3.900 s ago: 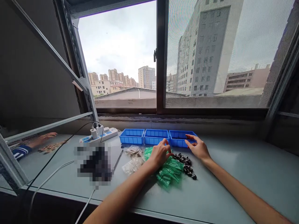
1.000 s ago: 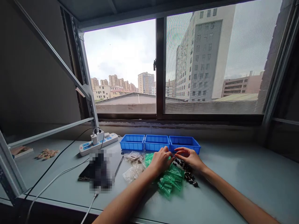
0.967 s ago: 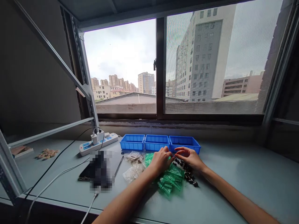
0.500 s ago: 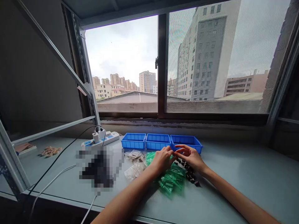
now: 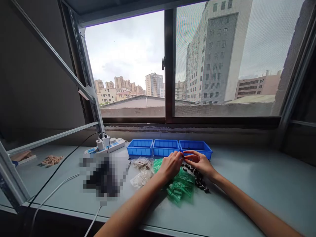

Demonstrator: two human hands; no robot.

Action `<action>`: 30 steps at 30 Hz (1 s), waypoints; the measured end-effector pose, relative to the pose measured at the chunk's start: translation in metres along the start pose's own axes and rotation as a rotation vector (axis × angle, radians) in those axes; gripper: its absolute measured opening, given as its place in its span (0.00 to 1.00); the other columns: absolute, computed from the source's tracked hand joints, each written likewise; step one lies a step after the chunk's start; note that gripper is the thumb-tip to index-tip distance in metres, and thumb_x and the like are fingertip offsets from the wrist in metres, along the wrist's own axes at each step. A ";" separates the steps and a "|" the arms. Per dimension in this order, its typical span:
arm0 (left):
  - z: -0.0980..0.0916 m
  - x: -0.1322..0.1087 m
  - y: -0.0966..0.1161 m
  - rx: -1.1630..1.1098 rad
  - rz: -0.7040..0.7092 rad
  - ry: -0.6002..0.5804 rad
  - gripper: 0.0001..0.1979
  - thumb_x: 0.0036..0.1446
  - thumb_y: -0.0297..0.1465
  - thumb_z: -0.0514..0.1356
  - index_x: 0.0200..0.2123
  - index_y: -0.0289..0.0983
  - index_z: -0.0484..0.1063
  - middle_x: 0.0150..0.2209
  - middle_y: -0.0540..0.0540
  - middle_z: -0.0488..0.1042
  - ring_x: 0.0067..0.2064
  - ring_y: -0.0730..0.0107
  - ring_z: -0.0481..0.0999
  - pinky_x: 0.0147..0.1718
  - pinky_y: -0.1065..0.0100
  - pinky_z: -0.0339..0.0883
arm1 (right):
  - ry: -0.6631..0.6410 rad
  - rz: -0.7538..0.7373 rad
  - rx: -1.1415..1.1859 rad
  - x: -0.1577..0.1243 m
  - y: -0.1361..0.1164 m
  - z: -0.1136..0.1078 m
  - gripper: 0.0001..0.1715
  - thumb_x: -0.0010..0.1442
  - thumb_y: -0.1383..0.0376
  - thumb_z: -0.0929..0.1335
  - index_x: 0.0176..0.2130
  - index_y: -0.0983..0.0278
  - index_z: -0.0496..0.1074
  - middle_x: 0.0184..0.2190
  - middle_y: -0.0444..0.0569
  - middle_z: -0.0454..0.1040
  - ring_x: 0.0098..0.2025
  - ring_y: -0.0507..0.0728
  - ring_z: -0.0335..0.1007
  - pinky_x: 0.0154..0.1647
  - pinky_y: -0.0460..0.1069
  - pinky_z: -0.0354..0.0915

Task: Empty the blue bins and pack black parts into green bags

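Note:
My left hand (image 5: 172,165) and my right hand (image 5: 201,165) meet fingertip to fingertip in front of the right blue bin. Both are closed in a pinch; whatever lies between the fingertips is too small and hidden to name. Green plastic bags (image 5: 181,187) lie under and in front of my left hand, with small pieces showing inside some. Beside them, partly below my right hand, is a loose strip of small black pieces (image 5: 201,185). Clear plastic bags (image 5: 142,177) with small contents rest left of the green ones.
Three blue bins stand in a row at the back: left (image 5: 140,150), middle (image 5: 166,151) and right (image 5: 198,148). A white power strip (image 5: 117,144) with plugs and cables is farther left, near a pile of light-brown pieces (image 5: 51,160). A pixelated dark patch covers part of the table.
The view has shifted slightly, so the table things appear a little left and higher. My hands stay fingertip to fingertip, with small changes in finger position.

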State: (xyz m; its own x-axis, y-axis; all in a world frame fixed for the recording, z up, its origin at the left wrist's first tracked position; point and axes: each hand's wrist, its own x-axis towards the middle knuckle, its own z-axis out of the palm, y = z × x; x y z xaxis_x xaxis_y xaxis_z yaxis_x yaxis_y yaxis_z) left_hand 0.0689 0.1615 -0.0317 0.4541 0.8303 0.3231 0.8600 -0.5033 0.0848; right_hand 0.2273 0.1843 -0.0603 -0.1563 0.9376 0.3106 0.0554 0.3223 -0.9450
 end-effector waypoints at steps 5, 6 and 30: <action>0.002 0.001 -0.001 -0.013 0.001 0.012 0.12 0.65 0.32 0.45 0.49 0.40 0.62 0.46 0.46 0.69 0.48 0.65 0.70 0.37 0.69 0.67 | -0.013 -0.005 -0.012 -0.002 -0.005 0.002 0.28 0.37 0.52 0.74 0.37 0.63 0.73 0.28 0.48 0.77 0.31 0.57 0.74 0.32 0.51 0.69; 0.003 0.001 -0.001 -0.022 -0.003 0.015 0.12 0.65 0.32 0.46 0.48 0.39 0.62 0.46 0.46 0.69 0.48 0.66 0.70 0.37 0.69 0.67 | -0.008 0.000 -0.029 -0.003 -0.006 0.002 0.28 0.37 0.52 0.73 0.38 0.63 0.73 0.28 0.48 0.77 0.29 0.56 0.73 0.30 0.49 0.68; 0.004 0.001 -0.002 -0.034 -0.028 0.049 0.13 0.63 0.34 0.49 0.38 0.37 0.72 0.43 0.45 0.68 0.45 0.68 0.70 0.36 0.71 0.66 | 0.472 -0.108 -0.367 0.008 0.008 -0.035 0.31 0.45 0.41 0.65 0.33 0.63 0.75 0.30 0.50 0.77 0.16 0.51 0.62 0.22 0.49 0.61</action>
State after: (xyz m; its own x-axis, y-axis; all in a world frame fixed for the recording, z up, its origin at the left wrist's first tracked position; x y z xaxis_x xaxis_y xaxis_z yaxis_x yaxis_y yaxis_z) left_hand 0.0692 0.1646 -0.0355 0.4178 0.8318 0.3655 0.8631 -0.4890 0.1263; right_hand 0.2611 0.1986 -0.0624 0.2699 0.8267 0.4938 0.4128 0.3639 -0.8349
